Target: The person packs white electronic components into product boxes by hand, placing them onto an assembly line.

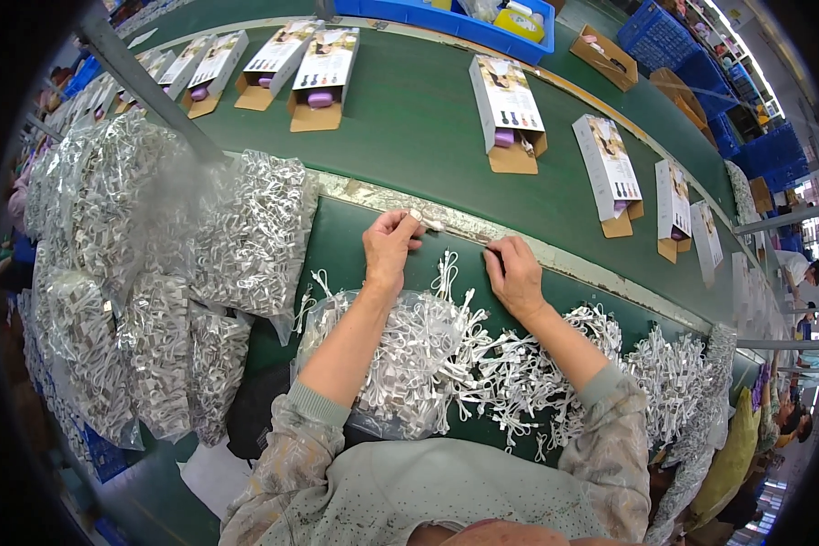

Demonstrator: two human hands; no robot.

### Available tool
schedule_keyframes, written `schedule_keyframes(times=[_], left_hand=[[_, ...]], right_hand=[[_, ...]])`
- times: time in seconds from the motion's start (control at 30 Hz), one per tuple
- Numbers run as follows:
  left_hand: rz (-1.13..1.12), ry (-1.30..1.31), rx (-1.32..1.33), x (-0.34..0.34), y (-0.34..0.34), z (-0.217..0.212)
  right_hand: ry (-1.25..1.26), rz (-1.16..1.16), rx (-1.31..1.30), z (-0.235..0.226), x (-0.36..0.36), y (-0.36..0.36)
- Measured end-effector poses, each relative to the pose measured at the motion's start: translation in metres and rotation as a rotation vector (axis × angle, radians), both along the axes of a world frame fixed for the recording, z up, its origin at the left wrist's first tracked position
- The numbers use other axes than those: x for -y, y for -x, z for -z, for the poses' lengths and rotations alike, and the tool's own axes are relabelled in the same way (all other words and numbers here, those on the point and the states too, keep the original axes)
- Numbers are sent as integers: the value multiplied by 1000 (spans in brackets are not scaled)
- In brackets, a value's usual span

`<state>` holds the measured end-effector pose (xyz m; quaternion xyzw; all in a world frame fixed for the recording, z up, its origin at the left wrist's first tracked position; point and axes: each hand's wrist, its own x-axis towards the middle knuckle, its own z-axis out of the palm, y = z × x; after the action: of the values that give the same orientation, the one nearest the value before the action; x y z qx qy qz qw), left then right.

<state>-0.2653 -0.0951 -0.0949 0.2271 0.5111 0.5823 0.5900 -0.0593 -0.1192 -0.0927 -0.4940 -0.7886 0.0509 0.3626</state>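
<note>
My left hand (391,244) is closed in a pinch on a short white charging cable (433,224), whose end sticks out to the right over the pale conveyor edge. My right hand (517,275) is at the near side of that edge, its fingers curled; whatever they may hold is hidden. Below my hands lies a clear plastic bag (400,355) heaped with white cables. More loose white cables (519,373) spread rightward from it, partly under my right forearm. A single bundled cable (446,273) lies between my hands.
Across the green conveyor belt (409,118) stand several open white boxes (511,105) with purple items inside. Bulging clear bags of cables (109,218) are stacked at left beside a metal post (146,82). A blue tray (482,32) sits beyond the belt.
</note>
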Motion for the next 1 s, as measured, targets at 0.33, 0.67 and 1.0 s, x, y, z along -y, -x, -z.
schedule_keyframes(times=[0.33,0.67,1.0], left_hand=[[-307,-111,126,0,-27,-108],[-787,164,-345,-149,-83,-61],[16,-592,-1389,-161,-185,-52]], right_hand=[[-51,87,21,-84,81,-47],[11,85,15,-82,33,-98],[24,94,26,-29,-22,-178]])
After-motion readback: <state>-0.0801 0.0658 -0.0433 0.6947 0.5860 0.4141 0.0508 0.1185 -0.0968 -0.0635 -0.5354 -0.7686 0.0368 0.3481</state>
